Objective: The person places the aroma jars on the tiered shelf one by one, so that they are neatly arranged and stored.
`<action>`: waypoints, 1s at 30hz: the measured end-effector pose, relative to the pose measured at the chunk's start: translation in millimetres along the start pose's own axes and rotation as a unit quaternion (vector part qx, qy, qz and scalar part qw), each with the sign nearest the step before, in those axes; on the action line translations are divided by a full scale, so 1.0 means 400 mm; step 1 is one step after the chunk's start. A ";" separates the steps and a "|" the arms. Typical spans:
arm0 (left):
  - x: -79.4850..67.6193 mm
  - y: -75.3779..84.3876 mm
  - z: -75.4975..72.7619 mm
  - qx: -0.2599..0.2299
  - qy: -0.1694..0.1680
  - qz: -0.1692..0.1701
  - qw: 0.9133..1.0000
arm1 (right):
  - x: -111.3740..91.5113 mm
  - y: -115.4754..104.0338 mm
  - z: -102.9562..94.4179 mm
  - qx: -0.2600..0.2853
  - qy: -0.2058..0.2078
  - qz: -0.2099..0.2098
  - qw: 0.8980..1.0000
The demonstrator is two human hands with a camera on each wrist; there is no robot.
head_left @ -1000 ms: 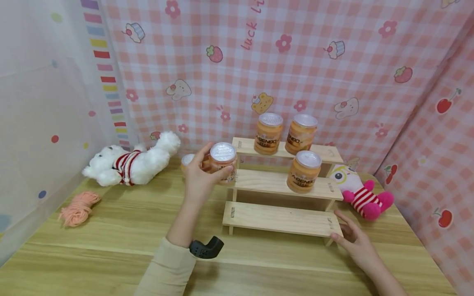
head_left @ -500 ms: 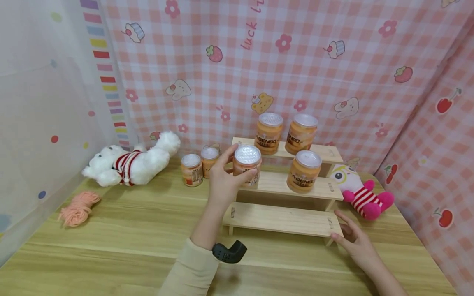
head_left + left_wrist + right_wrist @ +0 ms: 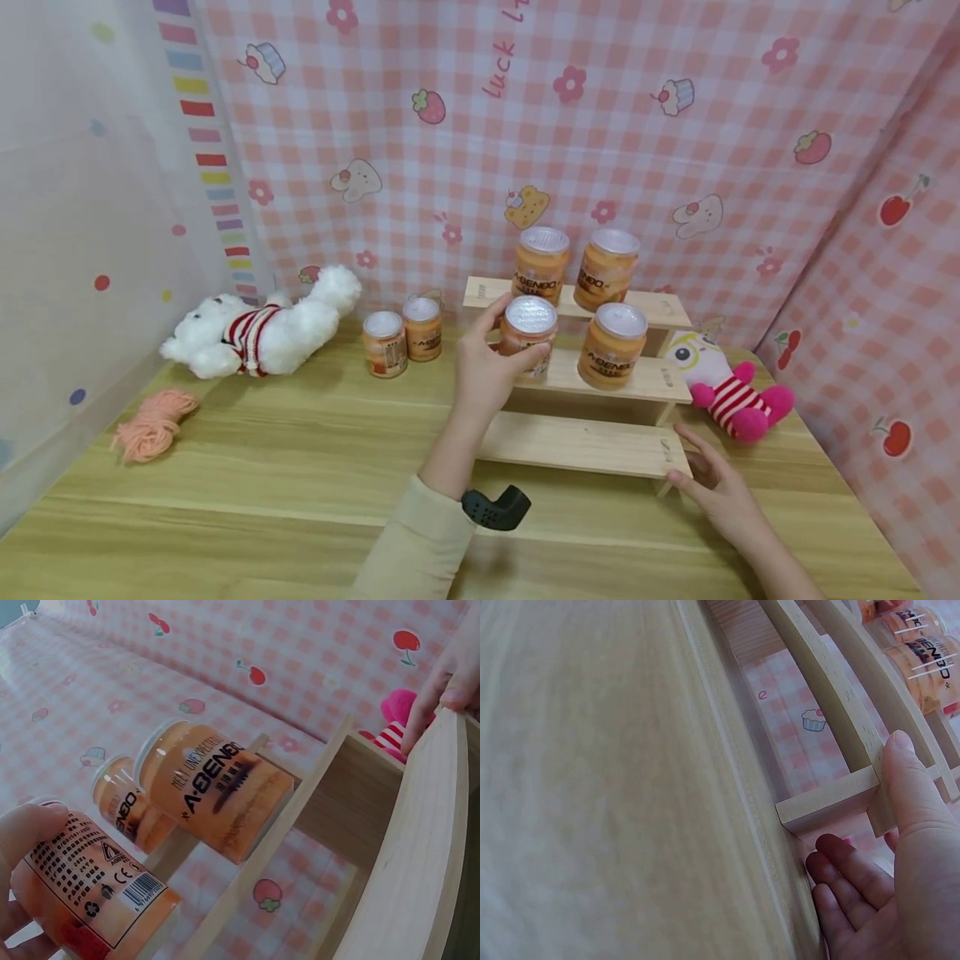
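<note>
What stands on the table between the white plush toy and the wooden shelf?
Two orange jars, side by side on the table, in the head view.

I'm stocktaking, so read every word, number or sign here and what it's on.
"A·BENBO" or "A·BENDO", sometimes partial: standing shelf jars, right table jar.
"UNEXPECTED": lower standing shelf jar.
"CE", triangle and recycling signs: held jar.
"luck", next word cut off: backdrop.
"e": backdrop.
Too small or blurred: all other jar print, numbers included.

A beige sleeve (image 3: 416,542) meets a black, seemingly perforated wristpiece (image 3: 497,509).
</note>
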State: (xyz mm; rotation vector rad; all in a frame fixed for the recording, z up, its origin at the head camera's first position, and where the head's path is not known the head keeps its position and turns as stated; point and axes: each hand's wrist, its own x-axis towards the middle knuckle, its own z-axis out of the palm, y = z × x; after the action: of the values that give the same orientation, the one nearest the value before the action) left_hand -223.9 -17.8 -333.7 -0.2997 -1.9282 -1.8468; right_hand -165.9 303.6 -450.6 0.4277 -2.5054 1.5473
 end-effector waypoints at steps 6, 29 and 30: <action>0.006 -0.010 0.018 0.011 0.000 -0.012 1.000 | 0.001 -0.003 0.000 0.002 -0.002 0.000 1.000; 0.007 -0.014 0.021 0.046 -0.024 -0.018 0.999 | 0.000 -0.001 0.001 0.002 0.003 -0.004 1.000; 0.006 -0.014 0.018 0.051 -0.026 -0.016 0.998 | 0.000 -0.001 0.001 0.001 0.003 -0.004 1.000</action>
State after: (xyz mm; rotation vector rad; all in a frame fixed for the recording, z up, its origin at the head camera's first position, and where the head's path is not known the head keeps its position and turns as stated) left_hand -229.6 -11.5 -337.5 -0.2874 -2.0649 -1.7702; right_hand -165.7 303.0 -450.4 0.4311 -2.4945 1.5467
